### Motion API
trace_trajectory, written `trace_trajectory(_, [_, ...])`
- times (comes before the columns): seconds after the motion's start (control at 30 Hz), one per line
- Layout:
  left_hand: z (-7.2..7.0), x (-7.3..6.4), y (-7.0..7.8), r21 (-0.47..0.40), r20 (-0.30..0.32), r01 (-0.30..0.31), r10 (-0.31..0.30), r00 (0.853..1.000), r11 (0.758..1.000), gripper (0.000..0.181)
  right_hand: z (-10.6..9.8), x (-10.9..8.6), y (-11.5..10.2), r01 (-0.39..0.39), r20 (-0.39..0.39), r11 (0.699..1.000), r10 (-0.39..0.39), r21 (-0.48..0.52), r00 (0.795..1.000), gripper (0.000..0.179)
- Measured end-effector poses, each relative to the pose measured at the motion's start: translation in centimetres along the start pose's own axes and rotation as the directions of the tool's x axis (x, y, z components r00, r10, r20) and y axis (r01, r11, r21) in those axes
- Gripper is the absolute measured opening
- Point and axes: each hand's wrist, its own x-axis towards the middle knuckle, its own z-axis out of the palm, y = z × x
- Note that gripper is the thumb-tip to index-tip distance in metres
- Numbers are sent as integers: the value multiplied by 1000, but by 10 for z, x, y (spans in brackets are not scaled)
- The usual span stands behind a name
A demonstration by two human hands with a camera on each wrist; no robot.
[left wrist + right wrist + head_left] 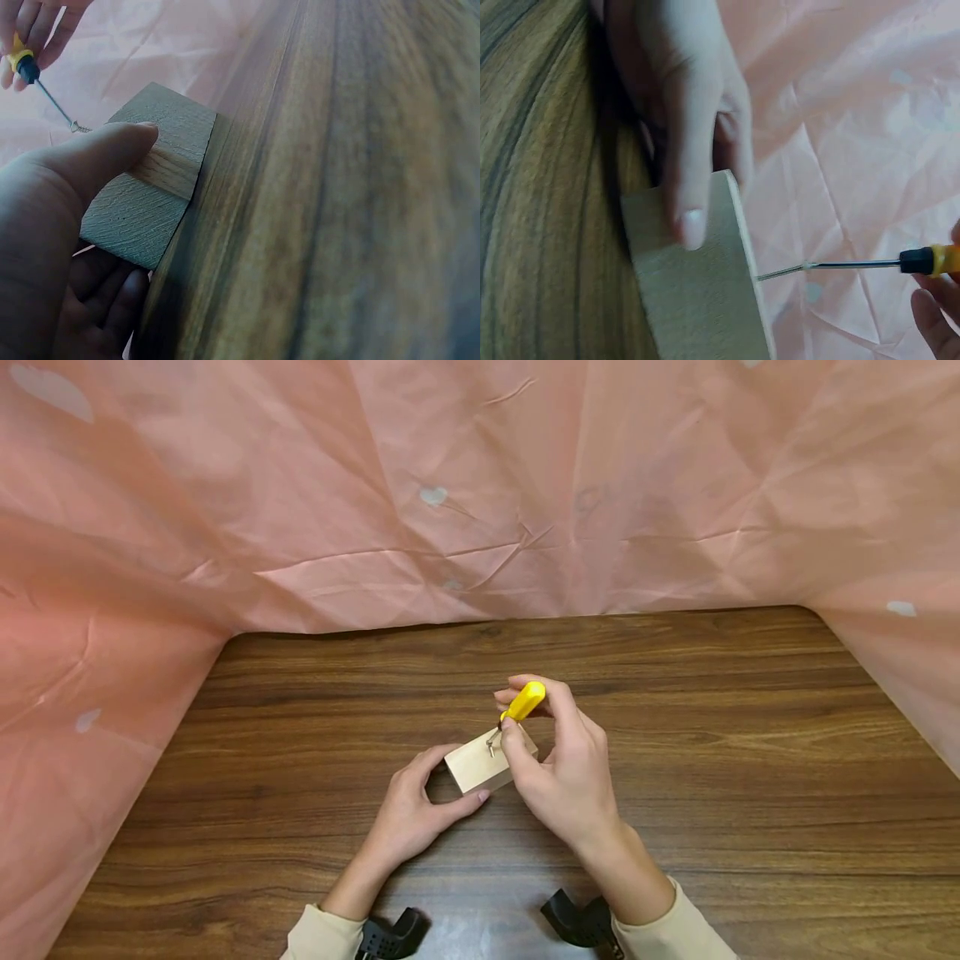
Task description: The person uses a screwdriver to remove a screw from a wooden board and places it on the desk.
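Observation:
A pale wooden block [472,764] lies on the table between the two hands. My left hand [416,806] grips it from the left, thumb along the near side, fingers at the far side. From its top face a thin screw [780,272] sticks up at a slant. My right hand [573,768] holds a screwdriver [527,700] by its yellow handle, thumb and fingers around it. In the right wrist view the screwdriver's metal shaft [859,264] meets the screw's outer end. The left wrist view shows the block's grainy side [161,169] under the left thumb.
The brown wood-grain table [750,760] spreads out around the block. A pink cloth [480,527] with pale hearts hangs behind and along both sides. Black wrist mounts [393,935] sit by the beige sleeves [326,935] near the front edge.

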Motion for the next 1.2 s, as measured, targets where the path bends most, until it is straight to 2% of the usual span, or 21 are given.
trace_trajectory(0.23, [-1,0,1,-5,13,13,-13,1000,1000,55,1,1,0,39,11,997,-38,-66,999,37])
trace_trajectory(0.5, [-1,0,2,-13,14,30,-30,999,999,56,-4,3,-1,34,-1,999,-34,-38,999,62])
trace_trajectory(0.6, [-1,-1,2,-12,14,42,-41,999,999,57,-13,6,0,-12,-16,999,12,-33,1000,65])
trace_trajectory(0.7, [-1,-1,2,-9,15,37,-37,999,999,57,-32,9,8,-126,13,989,127,-83,992,63])
trace_trajectory(0.73, [-1,0,3,-10,16,31,-30,999,999,57,-40,9,13,-176,36,977,181,-117,983,62])
trace_trajectory(0.8, [-1,0,3,-11,22,25,-25,999,1000,57,-58,6,25,-281,90,938,304,-205,949,59])
trace_trajectory(0.87, [-2,0,3,-11,26,29,-29,999,1000,57,-74,1,39,-370,126,880,420,-297,899,55])
trace_trajectory(0.97, [-4,0,3,-10,25,45,-44,999,999,57,-96,-8,60,-457,129,788,547,-412,827,48])
trace_trajectory(1.1, [-4,-1,4,-6,24,51,-50,998,999,57,-114,-17,83,-519,98,696,639,-496,763,40])
trace_trajectory(1.2, [-2,-1,4,-8,25,52,-52,998,999,58,-121,-21,95,-540,98,652,681,-533,725,37])
